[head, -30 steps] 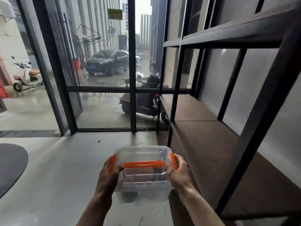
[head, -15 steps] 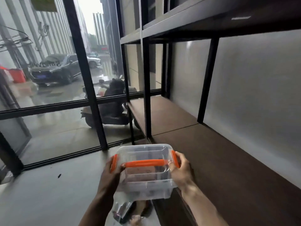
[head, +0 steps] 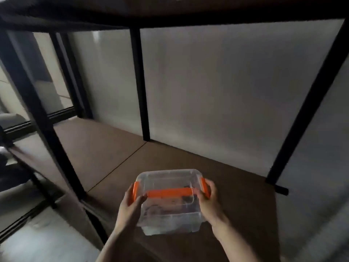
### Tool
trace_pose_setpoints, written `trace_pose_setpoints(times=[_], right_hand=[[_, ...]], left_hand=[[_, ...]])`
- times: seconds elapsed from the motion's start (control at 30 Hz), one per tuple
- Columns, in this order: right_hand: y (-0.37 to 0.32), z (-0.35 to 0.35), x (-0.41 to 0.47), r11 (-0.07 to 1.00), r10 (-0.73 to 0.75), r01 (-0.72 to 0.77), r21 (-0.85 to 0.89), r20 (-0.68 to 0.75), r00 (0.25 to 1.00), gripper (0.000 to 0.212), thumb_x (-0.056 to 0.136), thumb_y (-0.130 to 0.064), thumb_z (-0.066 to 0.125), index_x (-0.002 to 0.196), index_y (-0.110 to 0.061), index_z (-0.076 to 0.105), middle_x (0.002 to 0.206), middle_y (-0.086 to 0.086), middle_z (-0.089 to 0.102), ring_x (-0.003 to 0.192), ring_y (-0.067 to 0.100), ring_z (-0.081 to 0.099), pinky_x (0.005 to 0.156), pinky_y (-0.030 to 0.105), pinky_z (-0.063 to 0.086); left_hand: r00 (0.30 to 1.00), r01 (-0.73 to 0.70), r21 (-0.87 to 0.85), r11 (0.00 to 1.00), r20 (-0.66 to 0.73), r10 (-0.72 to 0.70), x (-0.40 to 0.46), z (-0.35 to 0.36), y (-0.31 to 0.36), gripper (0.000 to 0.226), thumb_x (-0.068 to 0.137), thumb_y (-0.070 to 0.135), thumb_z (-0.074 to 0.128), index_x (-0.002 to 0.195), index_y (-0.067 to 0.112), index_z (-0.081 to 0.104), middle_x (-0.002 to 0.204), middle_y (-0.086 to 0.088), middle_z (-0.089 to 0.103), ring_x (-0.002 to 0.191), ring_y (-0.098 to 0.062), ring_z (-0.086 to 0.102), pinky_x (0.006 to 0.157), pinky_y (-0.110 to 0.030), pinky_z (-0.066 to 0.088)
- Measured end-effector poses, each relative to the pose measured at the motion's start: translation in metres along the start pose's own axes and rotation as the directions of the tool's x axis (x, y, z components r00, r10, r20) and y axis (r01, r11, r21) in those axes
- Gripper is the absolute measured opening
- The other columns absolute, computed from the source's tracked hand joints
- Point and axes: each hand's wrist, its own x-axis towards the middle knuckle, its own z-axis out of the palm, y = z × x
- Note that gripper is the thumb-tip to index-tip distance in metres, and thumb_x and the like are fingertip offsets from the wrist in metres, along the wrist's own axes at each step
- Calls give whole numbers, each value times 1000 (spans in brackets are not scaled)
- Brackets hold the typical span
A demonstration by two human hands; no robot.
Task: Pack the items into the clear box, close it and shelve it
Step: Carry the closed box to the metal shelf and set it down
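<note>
**Box held over the brown shelf**

Box [head: 169, 202], one clear tub with its lid on, sat between two hands above the near part of the shelf [head: 236, 186]; whether its base touched the board could not be told. The left hand [head: 132, 206] gripped its left end, fingers wrapped over one orange latch [head: 135, 190]. The right hand [head: 208, 200] clasped the right end over the second latch [head: 204, 187]. One orange handle [head: 170, 193] lay flat across the lid between them. Dark blurred items showed through the plastic; their kind and number could not be told.

Bare board lay beyond the box back to the pale wall [head: 217, 87], and to the left past a seam in the boards. Three black posts framed the bay: one at the front left [head: 47, 129], one at the rear middle [head: 140, 87], one at the right [head: 302, 110]. An upper shelf [head: 170, 10] closed the bay overhead.
</note>
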Motion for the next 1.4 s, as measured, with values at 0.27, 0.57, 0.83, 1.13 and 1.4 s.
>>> trace_pose_setpoints(times=[0.27, 0.57, 0.83, 1.13, 1.4], right_hand=[[29, -31, -6, 984, 102, -150, -98, -381, 919, 41, 101, -29, 52, 141, -27, 44, 124, -1, 59, 100, 12, 59, 84, 31, 52], [75, -44, -25, 954, 250, -299, -15, -507, 825, 37, 101, -30, 51, 139, -26, 48, 116, -2, 63, 98, 13, 63, 83, 32, 53], [100, -39, -21, 926, 331, -379, 3, -493, 805, 38, 103, -35, 45, 140, -27, 43, 115, 0, 64, 97, 16, 66, 82, 35, 56], [114, -42, -15, 907, 386, -422, 1, -408, 828, 44, 105, -27, 42, 147, -26, 29, 124, 2, 58, 105, 18, 64, 85, 37, 55], [125, -39, -17, 908, 387, -418, -9, -364, 848, 49, 104, -32, 42, 149, -26, 23, 132, 2, 54, 103, 15, 60, 83, 33, 52]], left_hand=[[931, -13, 102, 995, 365, -25, 56, 65, -9, 68, 72, 47, 70, 138, 36, 55, 123, 2, 70, 109, -19, 68, 91, -45, 56], [862, 20, 208, 978, 492, -122, 67, 110, -58, 54, 92, 5, 61, 141, 24, 50, 127, -8, 64, 108, -26, 67, 76, -36, 58], [842, -66, 285, 956, 531, -100, 75, 119, -81, 48, 90, 6, 58, 136, 19, 54, 121, -13, 66, 102, -26, 70, 64, -28, 59], [832, -87, 320, 943, 544, -108, 70, 123, -91, 51, 94, -6, 54, 140, 14, 47, 125, -12, 59, 98, -17, 64, 65, -24, 55], [832, -125, 363, 923, 545, -102, 69, 121, -101, 58, 94, -1, 58, 148, 11, 38, 135, -13, 50, 106, -24, 58, 56, -18, 55]])
